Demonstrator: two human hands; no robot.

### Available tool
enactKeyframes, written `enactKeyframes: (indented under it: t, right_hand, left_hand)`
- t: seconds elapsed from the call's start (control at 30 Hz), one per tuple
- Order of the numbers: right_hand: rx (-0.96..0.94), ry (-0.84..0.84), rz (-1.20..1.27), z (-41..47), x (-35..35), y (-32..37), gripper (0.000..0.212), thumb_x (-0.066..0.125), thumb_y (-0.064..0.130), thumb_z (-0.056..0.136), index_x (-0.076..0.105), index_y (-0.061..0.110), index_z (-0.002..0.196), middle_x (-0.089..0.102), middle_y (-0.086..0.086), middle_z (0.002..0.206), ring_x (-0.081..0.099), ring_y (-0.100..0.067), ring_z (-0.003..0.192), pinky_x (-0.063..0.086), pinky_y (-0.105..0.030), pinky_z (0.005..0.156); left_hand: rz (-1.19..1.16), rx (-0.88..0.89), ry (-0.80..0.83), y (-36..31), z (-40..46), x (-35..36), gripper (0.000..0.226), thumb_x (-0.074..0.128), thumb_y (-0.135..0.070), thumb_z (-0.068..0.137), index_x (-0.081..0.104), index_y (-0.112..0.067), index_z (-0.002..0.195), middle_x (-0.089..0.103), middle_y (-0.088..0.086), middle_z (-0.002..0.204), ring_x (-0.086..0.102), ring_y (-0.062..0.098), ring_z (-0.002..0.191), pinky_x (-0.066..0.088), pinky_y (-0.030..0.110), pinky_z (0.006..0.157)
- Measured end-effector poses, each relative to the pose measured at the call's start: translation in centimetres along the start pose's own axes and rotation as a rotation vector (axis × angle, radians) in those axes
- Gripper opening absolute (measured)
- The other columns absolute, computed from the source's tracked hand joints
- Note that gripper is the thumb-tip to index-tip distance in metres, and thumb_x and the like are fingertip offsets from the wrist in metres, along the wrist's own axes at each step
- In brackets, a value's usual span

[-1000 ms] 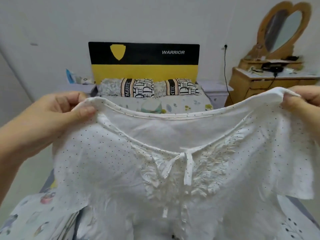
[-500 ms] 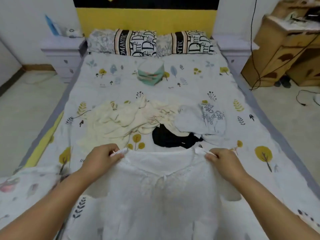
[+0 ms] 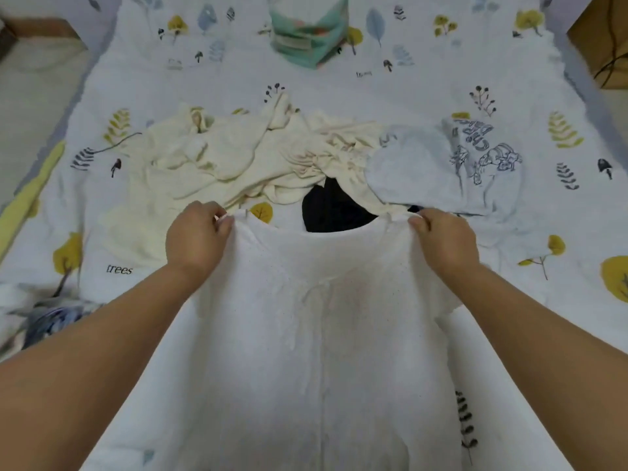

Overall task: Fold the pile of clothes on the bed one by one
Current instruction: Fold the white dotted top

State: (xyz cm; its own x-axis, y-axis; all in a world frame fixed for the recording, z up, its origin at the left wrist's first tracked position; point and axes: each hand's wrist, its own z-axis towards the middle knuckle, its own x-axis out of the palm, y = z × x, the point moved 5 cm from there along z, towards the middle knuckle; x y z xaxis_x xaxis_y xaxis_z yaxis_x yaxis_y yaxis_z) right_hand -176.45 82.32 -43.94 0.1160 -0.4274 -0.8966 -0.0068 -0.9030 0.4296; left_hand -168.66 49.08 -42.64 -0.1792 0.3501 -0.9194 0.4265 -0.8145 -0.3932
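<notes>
On the bed (image 3: 424, 79), blouse (image 3: 316, 351) neckline away.

Just beyond your knuckles the way forward is blocked by a rumpled cream garment (image 3: 217, 158), a black cloth (image 3: 334, 210) and a pale grey printed shirt (image 3: 438, 168), heaped across the middle of the leaf-patterned white bedsheet (image 3: 390, 86). Past them, bare sheet gives you room up to the folded mint-green bundle (image 3: 307, 35). Open sheet also lies at your far right.
</notes>
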Motion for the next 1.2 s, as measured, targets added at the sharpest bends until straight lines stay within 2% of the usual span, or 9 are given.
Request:
enactKeyframes:
  t: [0.2, 0.4, 0.5, 0.73, 0.83, 0.9, 0.97, 1.07, 1.2]
  right_hand:
    - [0.406, 0.219, -0.146, -1.4, 5.9, -5.1, 0.068, 0.042, 0.047, 0.094, 0.013, 0.017, 0.147, 0.027, -0.019, 0.144, 0.029, -0.037, 0.13, 0.027, -0.052, 0.102]
    - [0.268, 0.231, -0.228, -3.4, 8.6, -7.5, 0.029, 0.044, 0.013, 0.092, 0.043, 0.002, 0.118, 0.05, -0.021, 0.112, 0.048, -0.036, 0.103, 0.041, -0.041, 0.079]
    - [0.163, 0.16, -0.243, -2.1, 7.5, -7.9, 0.026, 0.037, 0.005, 0.096, 0.044, -0.002, 0.119, 0.057, -0.024, 0.104, 0.054, -0.037, 0.093, 0.039, -0.039, 0.072]
    - [0.023, -0.056, -0.229, -6.7, 7.3, -3.0, 0.064, 0.052, 0.028, 0.09, 0.027, 0.007, 0.145, 0.023, -0.025, 0.149, 0.021, -0.036, 0.139, 0.019, -0.049, 0.111]
    - [-0.196, 0.153, -0.387, -11.0, 11.1, -2.5, 0.062, 0.036, 0.047, 0.092, 0.03, 0.013, 0.144, 0.028, -0.022, 0.149, 0.021, -0.034, 0.14, 0.019, -0.057, 0.107]
    - [-0.239, 0.363, -0.519, -12.3, 13.1, -4.1, 0.079, -0.003, 0.066, 0.087, 0.015, 0.02, 0.148, 0.015, -0.015, 0.155, 0.008, -0.03, 0.141, 0.017, -0.06, 0.107]
    - [-0.24, 0.458, -0.446, -12.2, 13.1, -5.2, 0.093, -0.02, 0.073, 0.072, 0.001, 0.024, 0.148, -0.004, -0.007, 0.156, -0.007, -0.027, 0.143, 0.003, -0.052, 0.111]
    - [-0.165, 0.148, -0.19, -11.0, 9.2, -4.1, 0.057, 0.031, 0.045, 0.094, 0.045, 0.01, 0.137, 0.04, -0.019, 0.143, 0.036, -0.037, 0.133, 0.027, -0.052, 0.106]
    - [0.045, -0.04, -0.084, -7.9, 6.0, -5.6, 0.042, 0.048, 0.014, 0.093, 0.046, 0.005, 0.134, 0.041, -0.021, 0.138, 0.034, -0.036, 0.128, 0.028, -0.049, 0.105]
  left_hand:
    - [0.212, -0.24, 0.216, 4.7, -0.9, 5.9, 0.049, 0.051, -0.032, 0.092, 0.042, -0.005, 0.132, 0.043, 0.021, 0.131, 0.039, 0.039, 0.122, 0.035, 0.049, 0.095]
    - [0.211, -0.259, 0.364, 7.9, -2.7, 8.5, 0.013, 0.053, -0.012, 0.087, 0.051, -0.005, 0.098, 0.053, 0.017, 0.098, 0.053, 0.037, 0.105, 0.037, 0.038, 0.072]
    - [0.239, -0.185, 0.184, 8.4, -1.6, 7.1, 0.01, 0.05, -0.006, 0.086, 0.047, -0.004, 0.076, 0.054, 0.021, 0.082, 0.056, 0.04, 0.086, 0.03, 0.034, 0.061]
    - [0.263, 0.146, 0.028, 4.0, -5.3, 8.1, 0.065, 0.064, -0.021, 0.08, 0.038, 0.0, 0.137, 0.035, 0.03, 0.14, 0.035, 0.046, 0.127, 0.026, 0.061, 0.1]
    - [0.434, 0.272, 0.292, 4.3, -8.8, 11.0, 0.063, 0.027, -0.042, 0.093, 0.017, -0.014, 0.148, 0.012, 0.018, 0.155, 0.012, 0.037, 0.142, 0.007, 0.058, 0.11]
    - [0.462, 0.195, 0.477, 6.6, -9.5, 12.4, 0.06, 0.011, -0.047, 0.097, -0.002, -0.022, 0.15, -0.007, 0.007, 0.158, -0.005, 0.03, 0.145, 0.002, 0.054, 0.113]
    - [0.351, 0.197, 0.51, 7.5, -9.4, 11.7, 0.061, 0.021, -0.046, 0.096, 0.015, -0.015, 0.149, 0.009, 0.012, 0.156, 0.01, 0.033, 0.143, 0.015, 0.056, 0.111]
    - [0.204, 0.201, 0.256, 7.6, -7.9, 8.6, 0.05, 0.044, -0.034, 0.086, 0.054, 0.0, 0.121, 0.048, 0.029, 0.129, 0.047, 0.046, 0.117, 0.04, 0.056, 0.091]
    - [0.12, -0.052, 0.089, 9.1, -5.7, 5.8, 0.043, 0.056, -0.006, 0.086, 0.049, 0.003, 0.127, 0.038, 0.028, 0.137, 0.037, 0.047, 0.124, 0.033, 0.055, 0.098]
